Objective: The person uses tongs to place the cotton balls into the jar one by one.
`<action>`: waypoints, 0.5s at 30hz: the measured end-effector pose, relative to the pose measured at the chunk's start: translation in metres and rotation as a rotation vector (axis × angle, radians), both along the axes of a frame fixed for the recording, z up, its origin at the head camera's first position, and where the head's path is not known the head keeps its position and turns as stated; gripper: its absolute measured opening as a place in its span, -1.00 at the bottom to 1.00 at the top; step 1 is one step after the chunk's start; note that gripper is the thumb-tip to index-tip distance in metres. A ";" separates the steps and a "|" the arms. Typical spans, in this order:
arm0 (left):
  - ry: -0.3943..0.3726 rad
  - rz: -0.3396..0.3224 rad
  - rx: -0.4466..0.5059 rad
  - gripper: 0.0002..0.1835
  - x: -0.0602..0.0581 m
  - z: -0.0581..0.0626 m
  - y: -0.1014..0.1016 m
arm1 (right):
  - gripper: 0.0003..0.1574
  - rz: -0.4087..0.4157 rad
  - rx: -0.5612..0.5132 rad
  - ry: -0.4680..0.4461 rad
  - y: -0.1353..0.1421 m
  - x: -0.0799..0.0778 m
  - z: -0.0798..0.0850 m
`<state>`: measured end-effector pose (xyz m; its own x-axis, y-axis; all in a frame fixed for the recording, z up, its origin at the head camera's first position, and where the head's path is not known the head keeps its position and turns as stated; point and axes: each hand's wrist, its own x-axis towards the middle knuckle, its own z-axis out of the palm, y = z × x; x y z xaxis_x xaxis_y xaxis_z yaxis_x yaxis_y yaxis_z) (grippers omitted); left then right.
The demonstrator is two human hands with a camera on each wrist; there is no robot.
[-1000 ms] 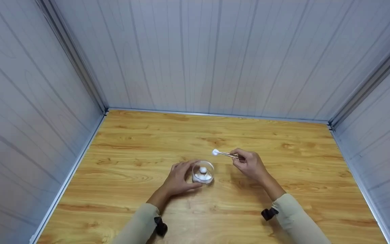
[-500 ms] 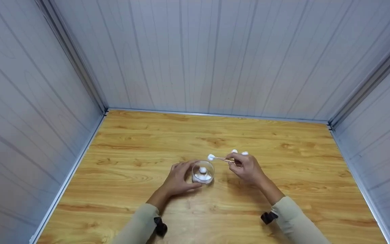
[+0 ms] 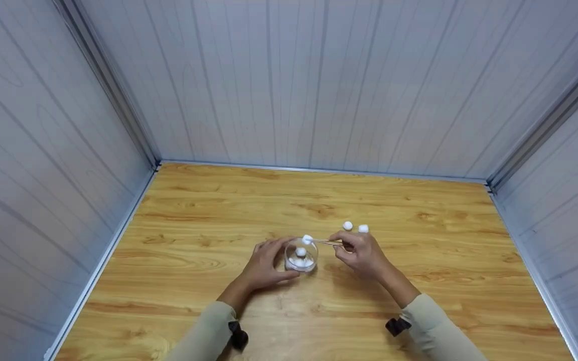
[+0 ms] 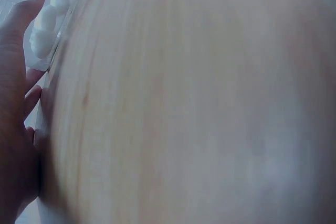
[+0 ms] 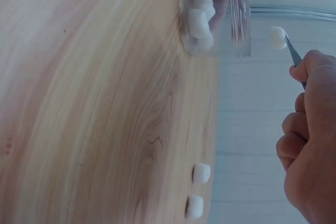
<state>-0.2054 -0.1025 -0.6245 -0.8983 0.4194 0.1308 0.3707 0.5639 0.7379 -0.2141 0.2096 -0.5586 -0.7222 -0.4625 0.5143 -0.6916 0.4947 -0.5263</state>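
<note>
A clear, threaded-neck jar (image 5: 220, 22) stands upright on the table with several white cotton balls (image 5: 198, 23) inside. My left hand (image 3: 264, 265) holds the jar round its side, thumb and fingers on the wall, as the left wrist view also shows. In my right hand (image 3: 363, 253) is a pair of metal tweezers (image 5: 294, 53), pinched between thumb and fingers. A single white cotton ball (image 5: 278, 38) sits in the tweezers' tips, above the jar's mouth and apart from it in the right wrist view. Two more cotton balls (image 3: 347, 225) lie on the table behind my right hand.
The wood-grain table (image 3: 208, 210) is closed in by pale panel walls (image 3: 294, 85) at the back and both sides. A metal edge strip runs along the table's back. Black wrist cameras (image 3: 398, 327) hang at both cuffs.
My right hand has moved left and nearer, carrying the cotton ball in the tweezers over to the jar. Two cotton balls on the table have come into sight behind it. The left hand stays put.
</note>
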 end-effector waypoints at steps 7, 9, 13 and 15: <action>-0.004 -0.005 0.006 -0.01 0.000 -0.002 0.000 | -0.78 -0.007 0.013 -0.017 0.000 0.002 0.000; 0.002 -0.007 0.004 -0.01 0.000 -0.002 0.000 | -0.79 -0.007 0.017 -0.016 0.000 0.003 -0.001; 0.005 -0.009 -0.003 0.00 0.000 -0.002 -0.001 | -0.79 -0.009 0.021 -0.023 0.001 0.003 -0.002; 0.005 -0.010 -0.003 0.00 -0.001 -0.003 -0.001 | -0.79 -0.010 0.018 -0.035 0.002 0.003 -0.003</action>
